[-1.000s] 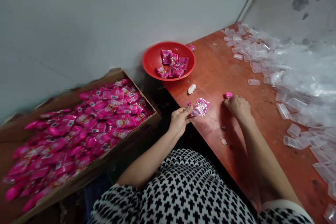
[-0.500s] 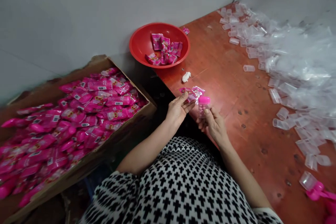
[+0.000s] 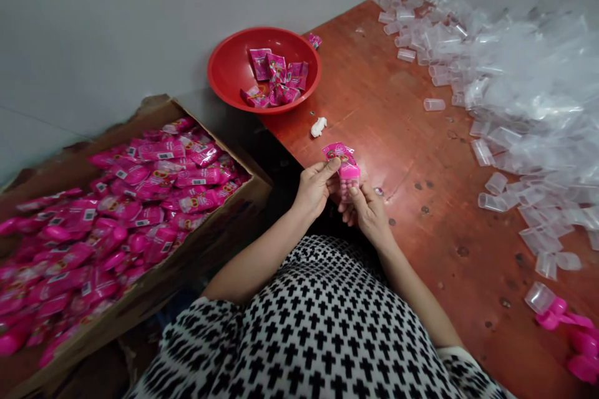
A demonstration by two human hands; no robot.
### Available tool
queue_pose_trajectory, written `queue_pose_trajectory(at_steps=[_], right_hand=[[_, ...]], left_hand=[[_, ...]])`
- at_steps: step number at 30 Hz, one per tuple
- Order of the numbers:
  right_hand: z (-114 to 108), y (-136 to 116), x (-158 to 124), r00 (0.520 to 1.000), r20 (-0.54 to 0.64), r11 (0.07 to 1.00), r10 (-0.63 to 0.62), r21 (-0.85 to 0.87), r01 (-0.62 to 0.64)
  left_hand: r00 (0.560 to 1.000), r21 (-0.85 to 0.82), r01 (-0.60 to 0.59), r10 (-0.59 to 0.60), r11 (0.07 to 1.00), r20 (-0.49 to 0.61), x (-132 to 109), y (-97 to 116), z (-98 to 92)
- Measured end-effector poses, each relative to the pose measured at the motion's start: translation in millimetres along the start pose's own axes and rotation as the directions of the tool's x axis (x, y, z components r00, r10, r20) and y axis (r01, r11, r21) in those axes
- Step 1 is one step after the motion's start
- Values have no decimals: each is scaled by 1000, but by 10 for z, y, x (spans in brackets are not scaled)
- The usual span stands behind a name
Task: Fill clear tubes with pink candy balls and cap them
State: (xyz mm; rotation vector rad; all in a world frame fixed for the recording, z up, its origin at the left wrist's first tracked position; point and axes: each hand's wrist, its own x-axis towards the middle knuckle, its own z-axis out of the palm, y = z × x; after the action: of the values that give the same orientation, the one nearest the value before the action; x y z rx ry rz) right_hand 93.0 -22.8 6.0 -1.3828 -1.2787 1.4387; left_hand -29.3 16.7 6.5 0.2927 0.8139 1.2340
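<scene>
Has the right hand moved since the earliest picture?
Yes. Judged against the red bowl, the right hand has moved leftward and toward the patterned garment, now beside the left hand.

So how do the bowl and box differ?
The bowl is round and red; the box is straight-sided and brown. The bowl holds a few packets; the box holds a big heap of bags. Both are open-topped and hold pink goods.
</scene>
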Motion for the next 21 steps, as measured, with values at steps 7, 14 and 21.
queue_pose_trajectory(at_steps=[7,14,21], right_hand=[[-37,78,-4,997,-57,997,-61,-44,59],[-73,99,14,999,-43,1000,-31,-1,31],[-110,97,37,999,-23,999,-32,25,32]], left_hand=[[994,120,33,-46,992,101,27,-15,50],[984,220,35,-72,975,163,79,-18,34],[978,369,-5,-71,929,194,144,55,14]])
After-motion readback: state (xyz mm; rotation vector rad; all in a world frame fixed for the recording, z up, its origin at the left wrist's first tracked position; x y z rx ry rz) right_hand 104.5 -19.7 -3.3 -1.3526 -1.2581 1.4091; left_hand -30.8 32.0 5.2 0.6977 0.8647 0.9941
